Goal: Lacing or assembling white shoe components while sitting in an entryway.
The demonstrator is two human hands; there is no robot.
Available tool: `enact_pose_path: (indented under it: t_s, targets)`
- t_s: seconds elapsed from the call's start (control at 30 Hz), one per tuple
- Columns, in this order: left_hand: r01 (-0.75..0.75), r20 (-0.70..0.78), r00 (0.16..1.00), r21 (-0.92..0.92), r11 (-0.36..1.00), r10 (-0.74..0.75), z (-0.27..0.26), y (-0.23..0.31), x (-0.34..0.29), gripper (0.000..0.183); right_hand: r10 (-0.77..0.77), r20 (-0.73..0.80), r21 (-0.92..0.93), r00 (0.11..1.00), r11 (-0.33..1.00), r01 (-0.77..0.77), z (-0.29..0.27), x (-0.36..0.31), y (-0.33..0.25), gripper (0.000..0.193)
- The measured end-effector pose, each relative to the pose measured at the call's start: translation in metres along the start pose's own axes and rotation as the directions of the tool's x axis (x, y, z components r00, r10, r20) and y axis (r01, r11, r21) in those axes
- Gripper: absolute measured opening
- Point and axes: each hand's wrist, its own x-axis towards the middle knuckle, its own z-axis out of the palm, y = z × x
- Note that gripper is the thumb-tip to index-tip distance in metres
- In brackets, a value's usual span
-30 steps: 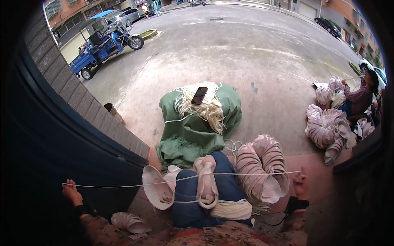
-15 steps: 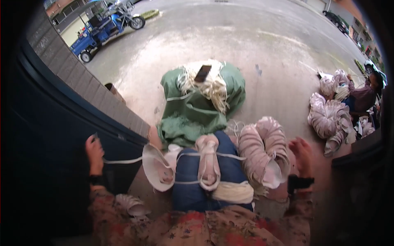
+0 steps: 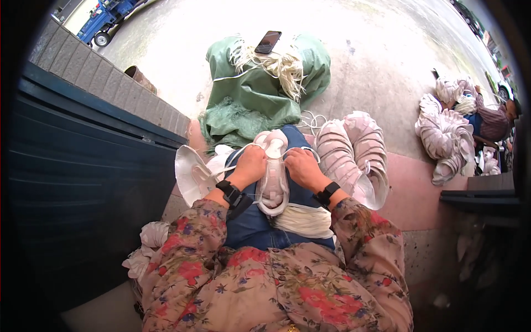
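- Grip: left hand (image 3: 251,164) and right hand (image 3: 303,167) each have fingers closed on white lace (image 3: 237,152), one at either side of a pale pink shoe upper (image 3: 272,185)
- Shoe upper lies on blue jeans (image 3: 241,229), between the wrists, opening toward the body
- Edges: dark blue door (image 3: 83,182) well apart from left forearm; stacked uppers (image 3: 337,149) near right hand, outer side
- Room: grey pavement (image 3: 376,94) spreads beyond green sack (image 3: 249,91)
- Containers: sack topped with cream strands (image 3: 287,72), black phone (image 3: 269,42) on these, contents hidden; brown pot (image 3: 141,79) beside brick wall (image 3: 99,77), interior not discernible
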Motion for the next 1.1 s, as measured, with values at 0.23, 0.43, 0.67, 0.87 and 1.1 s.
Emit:
enact_pose_path:
  t_s: [0.23, 0.43, 0.67, 0.87, 1.1]
  targets:
    - [0.044, -0.138, 0.990, 0.139, 0.989, -0.024, -0.005, -0.001, -0.002, 0.011, 0.076, 0.010, -0.209, 0.997, 0.975, -0.073, 0.004, 0.009, 0.006, 0.016]
    - [0.065, -0.071, 0.996, 0.209, 0.976, -0.051, -0.008, -0.006, 0.000, 0.011, 0.074, 0.135, -0.244, 0.988, 0.969, -0.040, -0.005, 0.018, 0.000, 0.014]
    - [0.036, -0.015, 0.999, 0.260, 0.965, -0.033, -0.009, -0.001, 0.000, 0.012, 0.124, 0.252, -0.258, 0.960, 0.965, -0.057, -0.005, 0.021, 0.001, 0.017]
    - [-0.004, -0.026, 1.000, 0.269, 0.963, 0.011, -0.006, -0.003, 0.004, 0.011, 0.103, 0.274, -0.206, 0.956, 0.977, -0.046, 0.000, 0.024, 0.016, 0.017]
    - [-0.109, -0.025, 0.990, 0.465, 0.878, 0.136, -0.007, 0.005, 0.008, 0.008, -0.060, 0.136, -0.335, 0.989, 0.936, 0.103, -0.002, 0.031, 0.002, 0.010]
